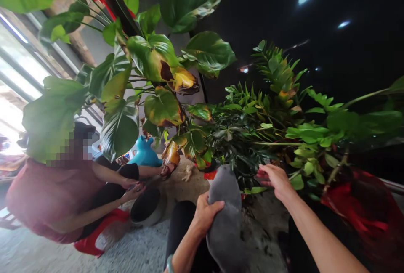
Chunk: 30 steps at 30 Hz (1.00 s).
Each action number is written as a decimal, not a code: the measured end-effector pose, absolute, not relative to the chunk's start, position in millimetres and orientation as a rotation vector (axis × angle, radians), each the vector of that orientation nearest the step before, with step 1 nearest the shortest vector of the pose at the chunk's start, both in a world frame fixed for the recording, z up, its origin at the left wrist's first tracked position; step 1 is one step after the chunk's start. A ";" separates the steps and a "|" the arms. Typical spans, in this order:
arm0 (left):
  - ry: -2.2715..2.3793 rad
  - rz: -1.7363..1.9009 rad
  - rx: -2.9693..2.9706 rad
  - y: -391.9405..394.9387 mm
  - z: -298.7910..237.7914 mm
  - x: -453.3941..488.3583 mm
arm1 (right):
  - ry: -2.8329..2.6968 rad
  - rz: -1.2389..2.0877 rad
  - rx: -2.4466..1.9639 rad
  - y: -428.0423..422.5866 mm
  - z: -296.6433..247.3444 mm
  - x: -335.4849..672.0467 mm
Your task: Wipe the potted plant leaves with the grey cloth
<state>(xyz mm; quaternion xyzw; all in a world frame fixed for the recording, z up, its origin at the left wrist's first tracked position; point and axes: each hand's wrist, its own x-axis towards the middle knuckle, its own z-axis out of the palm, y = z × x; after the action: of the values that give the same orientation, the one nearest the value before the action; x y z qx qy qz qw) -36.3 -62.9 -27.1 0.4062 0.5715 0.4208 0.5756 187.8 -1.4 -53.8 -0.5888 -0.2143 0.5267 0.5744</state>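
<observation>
My left hand (206, 212) is closed around the edge of a long grey, smooth, soft-looking piece (224, 214), with the thumb lying on its face. The piece stands nearly upright between my knees, its rounded end up by the leaves; I cannot tell its exact kind. To its right, my right hand (276, 180) is apart from it, fingers loosely spread and nothing seen in them. Its fingertips are close to the dark green leaves of a potted plant (240, 138), and I cannot tell if they touch.
A large-leaved plant (162, 104) with browning leaves leans in from above left. On the left, a person in a pink top (53, 197) sits on a red stool (90, 239) by a dark bucket (147, 208). Behind are a blue toy (145, 153) and, at right, red wrapping (362, 205).
</observation>
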 end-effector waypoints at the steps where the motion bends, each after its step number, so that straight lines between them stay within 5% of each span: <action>1: 1.366 1.063 0.921 -66.0 -19.1 -41.7 | -0.500 1.236 -1.379 -1.8 -53.1 188.7; 7: 1.449 1.569 0.895 -20.8 27.2 -39.5 | -0.495 1.240 -1.347 0.0 -49.7 187.0; 17: 1.251 0.693 1.133 -75.2 -28.6 -24.9 | -0.470 1.236 -1.398 0.5 -57.5 187.1; 25: 1.379 1.108 1.562 -13.3 25.2 -4.5 | -0.377 1.230 -1.352 2.6 -54.9 184.2; 30: 1.352 0.437 1.944 -19.2 -2.4 -5.5 | -0.319 1.216 -1.340 2.5 -55.4 189.3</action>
<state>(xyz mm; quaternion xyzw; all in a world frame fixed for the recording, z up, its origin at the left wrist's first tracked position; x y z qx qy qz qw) -5.5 -19.2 -2.4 0.7536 0.5241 0.1693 0.3588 189.3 2.5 -55.4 -0.5796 -0.1380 0.5260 0.6069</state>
